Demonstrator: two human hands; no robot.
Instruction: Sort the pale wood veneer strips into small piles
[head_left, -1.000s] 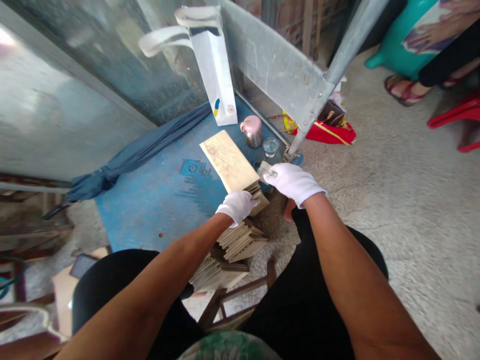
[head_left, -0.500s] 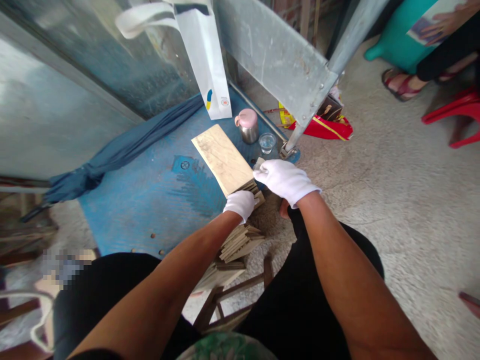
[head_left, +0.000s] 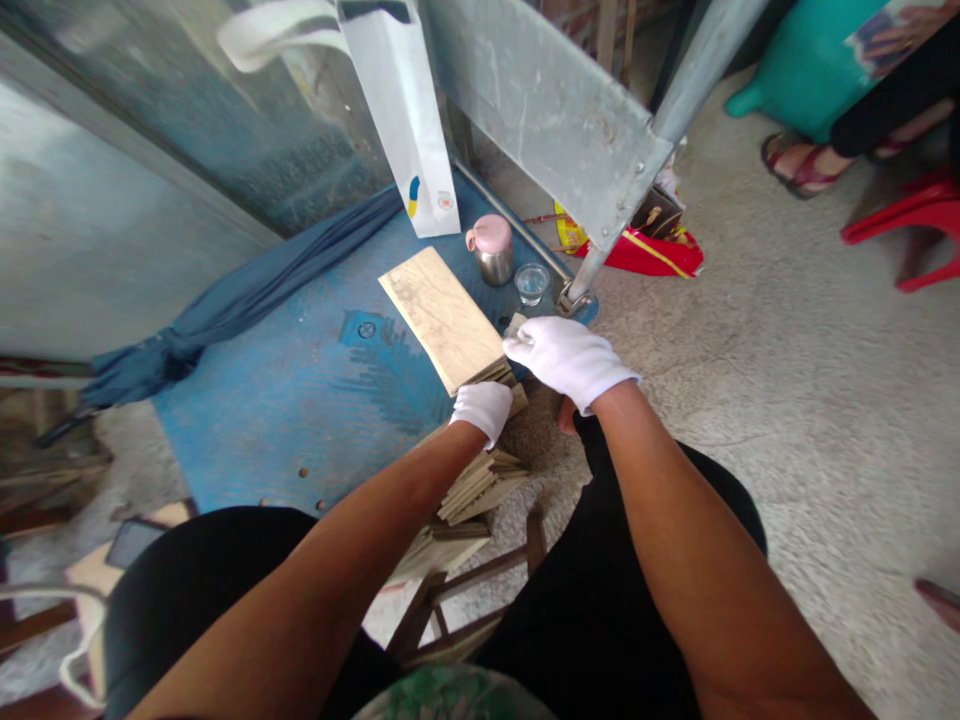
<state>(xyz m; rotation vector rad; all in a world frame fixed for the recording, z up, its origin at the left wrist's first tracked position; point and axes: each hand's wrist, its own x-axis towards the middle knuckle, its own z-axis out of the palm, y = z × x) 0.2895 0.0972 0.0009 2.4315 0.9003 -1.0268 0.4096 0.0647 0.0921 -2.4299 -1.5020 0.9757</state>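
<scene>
Both my hands wear white gloves. My left hand (head_left: 481,408) is closed round the near end of a stack of thin pale wooden boards (head_left: 444,318) that slants up over the blue mat. My right hand (head_left: 564,355) is closed on a small pale piece (head_left: 515,324) at the stack's right edge; what the piece is I cannot make out. Below my left hand lie more thin boards (head_left: 476,482) in loose piles on a low wooden frame (head_left: 480,575) between my knees.
A blue mat (head_left: 300,400) covers the floor ahead, with a folded dark umbrella (head_left: 240,295), a white paper bag (head_left: 409,120), a pink-lidded steel cup (head_left: 493,250) and a small glass (head_left: 532,283). A slanted metal post (head_left: 592,150) rises at right. Another person's sandalled foot (head_left: 799,165) and a red stool (head_left: 911,225) are far right.
The view has shifted slightly. My left hand has slid a little further up the near end of the stack. My right hand stays on the small piece.
</scene>
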